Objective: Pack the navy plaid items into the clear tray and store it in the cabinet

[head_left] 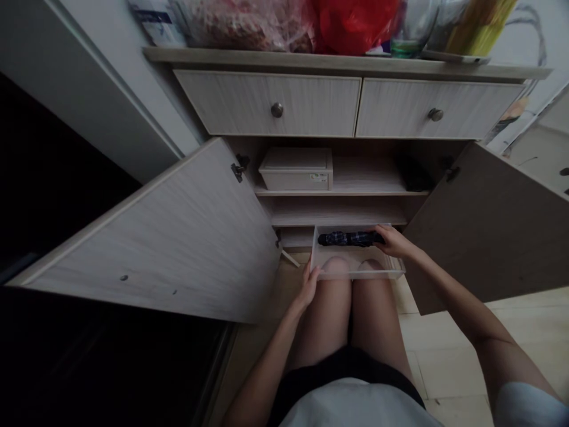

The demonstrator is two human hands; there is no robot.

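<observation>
The clear tray [355, 270] rests on the knees, the left hand [310, 284] pinching its near corner; the right hand [393, 241], fingers closed, grips the folded umbrella [351, 238] inside; such a one-cornered hold could let the tray tip and slide floorward.

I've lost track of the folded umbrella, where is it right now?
In the head view, the dark folded umbrella lies in the clear plastic bin over the person's knees, just below the cabinet's lowest shelf; the right hand grips its end, and the left hand holds the bin's near-left corner.
</observation>
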